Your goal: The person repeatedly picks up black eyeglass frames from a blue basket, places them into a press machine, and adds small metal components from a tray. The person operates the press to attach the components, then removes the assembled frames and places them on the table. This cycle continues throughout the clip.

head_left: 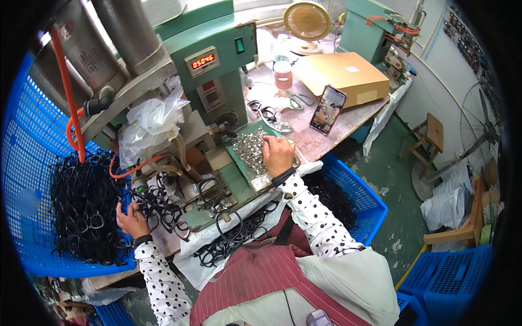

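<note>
Silver metal bits [247,149] glint in a heap on the green tray [250,175], and the right hand [278,156] is right there, fingers curled down at the pile's right side; whether they pinch a piece, I cannot tell. Over on the left, the left hand [132,221] reaches in between two lots of black frames: one big tangled mass [89,217] filling the left blue basket [32,233], and a looser cluster [166,212] on the bench just beside the fingers. Those fingers look parted, but whether they touch a frame is unclear. More dark frames [234,239] lie along the bench's front edge, below the green machine [182,46]. Beyond the tray, a phone [329,110] leans near an orange-tan cardboard box [348,79].
</note>
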The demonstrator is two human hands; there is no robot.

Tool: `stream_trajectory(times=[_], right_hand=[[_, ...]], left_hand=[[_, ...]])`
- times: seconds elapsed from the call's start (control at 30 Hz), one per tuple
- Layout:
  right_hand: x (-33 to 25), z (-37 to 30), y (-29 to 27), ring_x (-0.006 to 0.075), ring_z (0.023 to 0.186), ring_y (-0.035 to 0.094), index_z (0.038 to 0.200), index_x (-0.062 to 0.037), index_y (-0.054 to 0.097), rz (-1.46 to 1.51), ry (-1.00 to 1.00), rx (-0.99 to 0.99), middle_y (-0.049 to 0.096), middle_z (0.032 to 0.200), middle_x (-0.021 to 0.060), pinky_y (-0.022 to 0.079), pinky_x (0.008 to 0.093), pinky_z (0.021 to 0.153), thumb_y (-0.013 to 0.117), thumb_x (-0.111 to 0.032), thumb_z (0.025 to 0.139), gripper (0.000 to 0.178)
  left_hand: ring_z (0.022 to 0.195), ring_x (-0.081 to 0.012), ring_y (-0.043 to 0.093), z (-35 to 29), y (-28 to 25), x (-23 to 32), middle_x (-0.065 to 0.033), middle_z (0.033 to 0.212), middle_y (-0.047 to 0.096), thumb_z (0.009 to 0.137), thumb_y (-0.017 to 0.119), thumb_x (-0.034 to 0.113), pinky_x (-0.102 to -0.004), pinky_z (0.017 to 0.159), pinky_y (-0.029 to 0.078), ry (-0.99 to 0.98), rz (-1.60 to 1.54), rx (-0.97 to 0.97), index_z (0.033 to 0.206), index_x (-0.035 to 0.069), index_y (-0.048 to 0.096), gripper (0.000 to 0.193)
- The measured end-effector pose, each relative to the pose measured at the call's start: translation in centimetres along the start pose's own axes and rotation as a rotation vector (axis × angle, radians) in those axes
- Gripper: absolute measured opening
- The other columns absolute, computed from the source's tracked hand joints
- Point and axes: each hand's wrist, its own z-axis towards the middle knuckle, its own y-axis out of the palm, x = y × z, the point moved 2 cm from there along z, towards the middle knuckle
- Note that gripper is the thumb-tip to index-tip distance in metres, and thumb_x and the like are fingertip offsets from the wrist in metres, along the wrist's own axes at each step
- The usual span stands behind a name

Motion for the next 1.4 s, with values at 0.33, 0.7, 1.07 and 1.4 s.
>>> stream_trajectory(times=[0.33,0.7,1.07,1.4], right_hand=[[-2.4,1.1,-0.4,0.0268,0.081,0.061,0.088,-0.0095,0.070,0.421,0.163,-0.087,0.067,0.083,0.0079,0.048,0.0358,0.072,0.067,-0.009,0.084,0.005],[-14.9,-2.0,-3.6,0.0272,0.080,0.055,0.096,-0.0038,0.063,0.742,-0.107,-0.137,0.059,0.088,0.0094,0.039,0.0377,0.080,0.074,-0.005,0.073,0.025],[-15.7,-3.7,-0.8,0.0177,0.078,0.062,0.101,0.0009,0.056,1.190,0.185,-0.113,0.055,0.091,0.0100,0.051,0.0263,0.073,0.072,0.001,0.080,0.027],[-5.4,3.2,-1.9,0.0301,0.084,0.059,0.096,-0.0090,0.065,0.176,-0.104,0.007,0.067,0.091,0.0064,0.045,0.0426,0.075,0.073,-0.019,0.079,0.021]], left_hand=[[0.073,-0.0097,0.056,-0.4,-6.5,6.5,-0.0034,0.087,0.065,0.101,0.051,0.022,-0.0247,0.066,0.045,-0.362,-1.031,0.000,0.105,0.003,0.062,0.023],[0.077,-0.0130,0.062,2.1,-15.2,16.8,-0.0089,0.091,0.065,0.098,0.055,0.014,-0.0242,0.070,0.048,-0.042,-1.277,0.027,0.111,-0.002,0.059,0.021],[0.083,-0.0163,0.065,4.3,-16.2,17.9,-0.0100,0.096,0.066,0.099,0.052,0.011,-0.0271,0.074,0.051,-0.123,-1.388,-0.027,0.110,-0.004,0.059,0.019],[0.103,-0.0272,0.064,-2.7,-12.6,21.4,-0.0132,0.117,0.065,0.079,0.066,0.003,-0.0431,0.093,0.049,0.884,-1.017,-0.037,0.113,0.003,0.065,0.033]])
